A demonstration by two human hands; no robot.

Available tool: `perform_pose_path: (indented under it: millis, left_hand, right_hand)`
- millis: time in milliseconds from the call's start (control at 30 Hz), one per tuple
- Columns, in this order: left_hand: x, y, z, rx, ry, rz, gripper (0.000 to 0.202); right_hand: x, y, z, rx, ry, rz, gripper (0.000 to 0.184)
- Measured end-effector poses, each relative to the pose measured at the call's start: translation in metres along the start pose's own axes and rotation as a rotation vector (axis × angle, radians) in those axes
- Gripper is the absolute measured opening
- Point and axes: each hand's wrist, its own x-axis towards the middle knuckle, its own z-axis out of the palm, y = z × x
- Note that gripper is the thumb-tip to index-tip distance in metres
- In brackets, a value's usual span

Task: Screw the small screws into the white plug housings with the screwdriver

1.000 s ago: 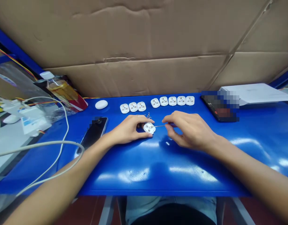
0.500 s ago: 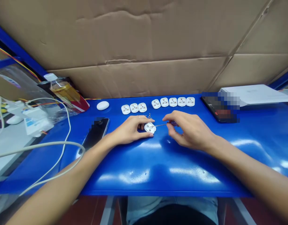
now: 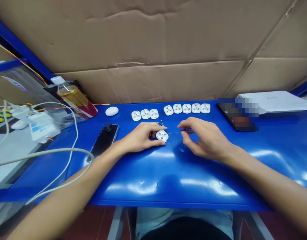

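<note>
my left hand point(image 3: 140, 138) pinches a white plastic casing point(image 3: 162, 135) between my hands; my right hand point(image 3: 208, 138) grips a thin screwdriver point(image 3: 174, 132), tip at the casing. the black phone point(image 3: 229, 116) beyond my right hand shows blurred characters.

No text can be read across the blue desk point(image 3: 153, 175): pale characters point(image 3: 226, 112) on the dark handheld device point(image 3: 230, 117) at right are too small to decipher, while a faint mark point(image 3: 270, 97) on the white box point(image 3: 280, 102), a blue-and-white label point(image 3: 35, 129) on a white block point(image 3: 45, 128) and purple print point(image 3: 20, 86) on clear plastic point(image 3: 31, 78) are illegible
</note>
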Motion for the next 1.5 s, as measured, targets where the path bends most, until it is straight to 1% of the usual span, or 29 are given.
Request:
perform_pose_path:
  millis: [200, 300, 400, 467, 600, 700, 833, 933, 1033, 1133, 1267, 1400, 1500]
  left_hand:
    - [-0.0002, -0.0002, 0.0001, 0.026, 0.001, 0.009, 0.052]
    - [0.0004, 0.0007, -0.0001, 0.018, 0.000, 0.007, 0.052]
    - [0.0005, 0.0008, 0.0000, 0.015, 0.007, -0.009, 0.051]
    - [0.0003, 0.0003, 0.0003, 0.019, 0.011, -0.008, 0.052]
    - [0.0000, 0.0001, 0.0003, 0.035, 0.005, -0.005, 0.053]
    - [-0.0001, 0.0009, 0.0002, 0.025, 0.003, -0.029, 0.053]
    - [0.0000, 0.0007, 0.0003, 0.029, 0.005, -0.028, 0.054]
    - [0.0003, 0.0008, 0.0000, 0.034, 0.005, -0.026, 0.053]
    - [0.0007, 0.0010, -0.0001, 0.034, -0.002, -0.031, 0.051]
    - [0.0008, -0.0007, 0.0005, 0.034, 0.005, -0.011, 0.052]
    - [-0.0003, -0.0036, 0.0013, 0.043, 0.008, 0.004, 0.052]
    - [-0.0010, -0.0035, 0.0012, 0.046, 0.013, 0.002, 0.052]
    - [-0.0008, -0.0021, 0.0008, 0.037, 0.011, 0.000, 0.051]
  right_hand:
    - [0.0002, -0.0003, -0.0016, -0.053, -0.006, 0.002, 0.014]
    - [0.0012, 0.0003, -0.0015, -0.033, -0.005, -0.033, 0.010]
    - [0.0019, -0.0002, -0.0019, -0.007, 0.023, -0.064, 0.015]
    - [0.0016, -0.0006, -0.0026, -0.005, 0.018, -0.049, 0.016]
    - [0.0001, 0.0000, -0.0025, -0.060, -0.016, 0.031, 0.012]
    - [0.0006, 0.0000, -0.0014, -0.063, 0.001, 0.007, 0.012]
    - [0.0027, -0.0019, -0.0021, 0.012, 0.020, -0.008, 0.016]
    - [0.0021, -0.0013, -0.0025, 0.031, -0.001, 0.050, 0.017]
    - [0.0006, 0.0004, -0.0014, -0.008, -0.018, 0.093, 0.014]
    - [0.0010, -0.0005, -0.0011, -0.007, 0.013, 0.059, 0.013]
    - [0.0031, -0.0040, -0.0036, 0.009, 0.015, 0.045, 0.022]
    - [0.0027, -0.0021, -0.0031, -0.018, -0.011, 0.120, 0.016]
    - [0.0021, 0.0001, -0.0010, -0.026, 0.021, 0.085, 0.014]
